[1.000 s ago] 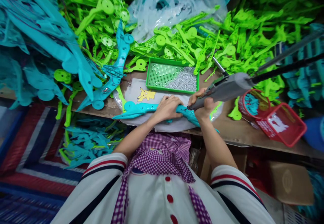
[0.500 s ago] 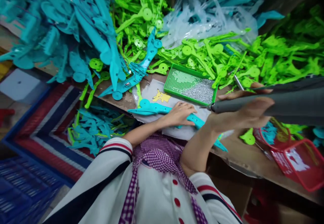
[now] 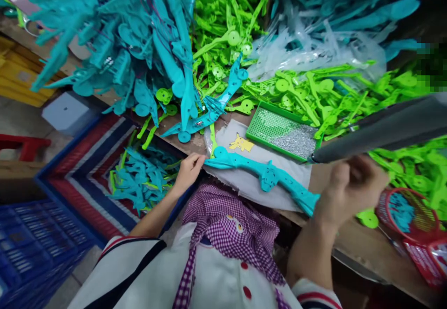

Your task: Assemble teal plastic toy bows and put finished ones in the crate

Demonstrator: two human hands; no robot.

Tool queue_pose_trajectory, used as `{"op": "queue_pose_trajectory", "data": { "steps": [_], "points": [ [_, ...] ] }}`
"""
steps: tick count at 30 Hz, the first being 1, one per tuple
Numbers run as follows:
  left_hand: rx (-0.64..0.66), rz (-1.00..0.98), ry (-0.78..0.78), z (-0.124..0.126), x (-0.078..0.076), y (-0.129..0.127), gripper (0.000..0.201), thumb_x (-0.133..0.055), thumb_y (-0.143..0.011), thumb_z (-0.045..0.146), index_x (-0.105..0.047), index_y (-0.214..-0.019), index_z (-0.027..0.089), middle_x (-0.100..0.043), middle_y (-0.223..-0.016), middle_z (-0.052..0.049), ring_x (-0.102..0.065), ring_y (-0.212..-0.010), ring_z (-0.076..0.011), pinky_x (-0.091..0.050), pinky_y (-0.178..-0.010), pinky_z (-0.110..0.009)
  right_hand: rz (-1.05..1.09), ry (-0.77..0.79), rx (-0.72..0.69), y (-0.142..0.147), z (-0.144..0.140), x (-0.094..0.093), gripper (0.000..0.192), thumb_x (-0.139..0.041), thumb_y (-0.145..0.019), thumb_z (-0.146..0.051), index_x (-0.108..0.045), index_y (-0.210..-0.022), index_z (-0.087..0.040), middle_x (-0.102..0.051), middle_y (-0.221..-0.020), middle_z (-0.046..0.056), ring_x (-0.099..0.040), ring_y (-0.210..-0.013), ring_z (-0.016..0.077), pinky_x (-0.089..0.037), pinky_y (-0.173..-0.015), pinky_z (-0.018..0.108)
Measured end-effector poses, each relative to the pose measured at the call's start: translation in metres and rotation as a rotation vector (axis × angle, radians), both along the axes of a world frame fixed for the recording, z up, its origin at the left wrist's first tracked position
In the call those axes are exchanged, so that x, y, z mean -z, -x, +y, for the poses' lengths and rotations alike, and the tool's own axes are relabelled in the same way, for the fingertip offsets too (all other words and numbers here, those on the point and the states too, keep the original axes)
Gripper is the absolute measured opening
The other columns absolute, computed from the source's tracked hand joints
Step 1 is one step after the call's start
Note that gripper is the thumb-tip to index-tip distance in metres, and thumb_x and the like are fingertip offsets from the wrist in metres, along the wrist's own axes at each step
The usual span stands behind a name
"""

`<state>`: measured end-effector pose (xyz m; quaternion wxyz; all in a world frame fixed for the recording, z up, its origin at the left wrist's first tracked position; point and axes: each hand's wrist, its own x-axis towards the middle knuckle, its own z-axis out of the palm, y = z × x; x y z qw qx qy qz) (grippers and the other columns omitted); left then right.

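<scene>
Two hands have parted from the teal toy piece (image 3: 261, 174) since a second ago. Back then the left hand (image 3: 186, 171) lay flat on the middle of that piece and the right hand (image 3: 345, 188) pressed the grey power screwdriver (image 3: 380, 130) down onto it. Now the left hand has slid off to the piece's round end at the near edge of the worktop (image 3: 349, 239), fingers pinching that end or the edge of the grey cloth (image 3: 251, 183) under it; I cannot tell which. The right hand has come up and away, fist wrapped around the screwdriver's grip, its tip hanging just off the near corner of the green screw tray (image 3: 279, 130) and no longer touching the teal piece.

The piece lies loose and slanted across the cloth, one end by the left fingers, the other reaching the worktop's near edge under the right wrist. A fair reading is that one screw is finished and the piece is about to be turned or shifted.

Heaps of teal parts (image 3: 139, 57) and green parts (image 3: 314, 95) crowd the far side. A red basket (image 3: 408, 211) sits at the right end, and more teal parts lie on the striped mat (image 3: 84, 160) below the left edge.
</scene>
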<state>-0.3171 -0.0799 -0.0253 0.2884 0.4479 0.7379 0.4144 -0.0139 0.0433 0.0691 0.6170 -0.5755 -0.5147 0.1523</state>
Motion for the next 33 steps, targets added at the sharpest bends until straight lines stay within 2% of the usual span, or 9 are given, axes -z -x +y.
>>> {"op": "queue_pose_trajectory", "data": {
  "steps": [1,3,5,8,11,15,21,27,33],
  "points": [
    [0.008,-0.025,-0.006,-0.001,-0.002,-0.006,0.038,-0.051,-0.096,0.046,-0.069,-0.079,0.017,-0.061,-0.075,-0.002,-0.058,-0.071,-0.0147,-0.047,-0.068,-0.025,0.077,0.066,-0.033,0.002,-0.021,0.004,0.019,-0.072,-0.078,-0.047,-0.07,-0.084,-0.029,-0.065,-0.082,0.001,-0.065,-0.08,0.0206,-0.056,-0.077,0.041],
    [0.038,-0.112,-0.004,-0.006,-0.006,-0.017,0.037,-0.057,-0.093,0.047,-0.068,-0.075,0.017,-0.059,-0.071,0.0,-0.057,-0.066,-0.0133,-0.045,-0.063,-0.024,0.39,0.56,-0.463,0.015,-0.064,0.022,0.022,-0.07,-0.08,-0.05,-0.072,-0.08,-0.028,-0.064,-0.069,0.0,-0.061,-0.061,0.0163,-0.052,-0.054,0.031],
    [0.081,-0.219,0.015,-0.012,-0.008,-0.026,0.035,-0.06,-0.091,0.046,-0.069,-0.074,0.017,-0.058,-0.068,0.0,-0.057,-0.062,-0.0124,-0.044,-0.059,-0.023,0.703,1.052,-0.814,0.036,-0.095,0.046,0.041,-0.074,-0.075,-0.059,-0.075,-0.094,-0.023,-0.074,-0.087,0.007,-0.069,-0.074,0.0195,-0.056,-0.056,0.03],
    [0.116,-0.325,0.021,-0.021,-0.011,-0.036,0.03,-0.064,-0.089,0.043,-0.072,-0.077,0.016,-0.062,-0.073,-0.001,-0.058,-0.063,-0.0117,-0.046,-0.059,-0.023,1.038,1.291,-0.875,0.07,-0.104,0.075,0.052,-0.078,-0.071,-0.062,-0.073,-0.101,-0.02,-0.077,-0.105,0.009,-0.074,-0.087,0.0189,-0.062,-0.071,0.028],
    [0.127,-0.38,0.005,-0.029,-0.017,-0.04,0.028,-0.067,-0.088,0.042,-0.074,-0.08,0.016,-0.063,-0.078,-0.002,-0.059,-0.064,-0.0113,-0.047,-0.059,-0.022,1.127,1.349,-0.817,0.086,-0.088,0.084,0.051,-0.069,-0.08,-0.063,-0.071,-0.101,-0.017,-0.078,-0.096,0.009,-0.076,-0.076,0.0182,-0.063,-0.063,0.027],
    [0.128,-0.5,0.047,-0.03,-0.02,-0.037,0.032,-0.073,-0.084,0.047,-0.073,-0.081,0.015,-0.063,-0.076,-0.002,-0.059,-0.059,-0.0098,-0.048,-0.057,-0.023,1.07,1.343,-0.771,0.084,-0.075,0.081,0.046,-0.07,-0.082,-0.057,-0.071,-0.099,-0.015,-0.079,-0.086,0.008,-0.075,-0.065,0.0195,-0.061,-0.052,0.026],
    [-0.017,-0.894,0.078,0.01,-0.013,-0.026,0.063,-0.076,-0.074,0.064,-0.064,-0.113,0.016,-0.069,-0.082,-0.003,-0.063,-0.065,-0.0124,-0.051,-0.057,-0.023,1.065,1.219,-0.707,0.078,-0.076,0.082,0.034,-0.079,-0.075,-0.047,-0.069,-0.089,-0.017,-0.077,-0.076,0.005,-0.077,-0.076,0.0242,-0.067,-0.066,0.032],
    [0.052,-0.874,0.051,0.068,-0.02,-0.027,0.052,-0.09,-0.062,0.045,-0.068,-0.099,0.015,-0.072,-0.092,-0.005,-0.066,-0.078,-0.0151,-0.052,-0.063,-0.023,1.079,1.236,-0.768,0.078,-0.068,0.077,0.036,-0.075,-0.079,-0.048,-0.069,-0.099,-0.019,-0.078,-0.082,0.005,-0.077,-0.087,0.0239,-0.067,-0.07,0.033],
    [-0.111,-0.946,0.022,0.063,-0.019,-0.038,0.052,-0.092,-0.057,0.043,-0.058,-0.087,0.017,-0.069,-0.088,-0.002,-0.066,-0.079,-0.0159,-0.056,-0.066,-0.027,1.099,1.085,-0.546,0.084,-0.055,0.074,0.032,-0.079,-0.077,-0.041,-0.069,-0.099,-0.02,-0.079,-0.092,0.003,-0.076,-0.086,0.0197,-0.067,-0.078,0.033]
  ]
}}
